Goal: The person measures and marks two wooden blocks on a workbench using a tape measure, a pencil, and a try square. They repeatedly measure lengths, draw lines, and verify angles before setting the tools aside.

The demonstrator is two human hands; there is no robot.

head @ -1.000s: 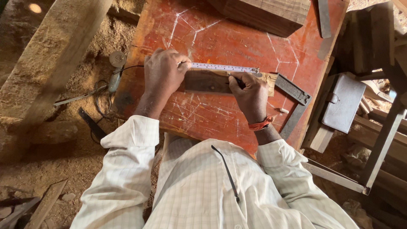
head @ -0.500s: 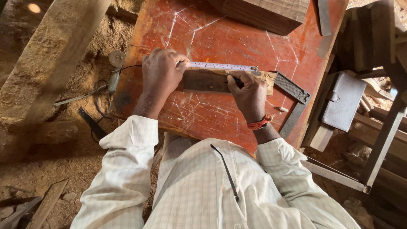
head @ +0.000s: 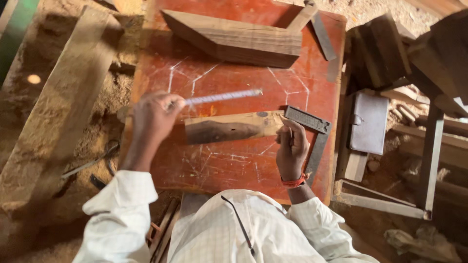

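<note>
Left hand (head: 153,117) grips tape measure (head: 222,96) lifted off wood piece (head: 231,127); right hand (head: 291,148) clenched, holding unclear, at wood's right end beside try square (head: 312,127)

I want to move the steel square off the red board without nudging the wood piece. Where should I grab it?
Grip the square by its long blade, the leg running down toward the board's near edge, coming in from the right. That leg lies flat and clear of things, while the other leg butts up against the wood piece and the right hand sits beside it.
</note>
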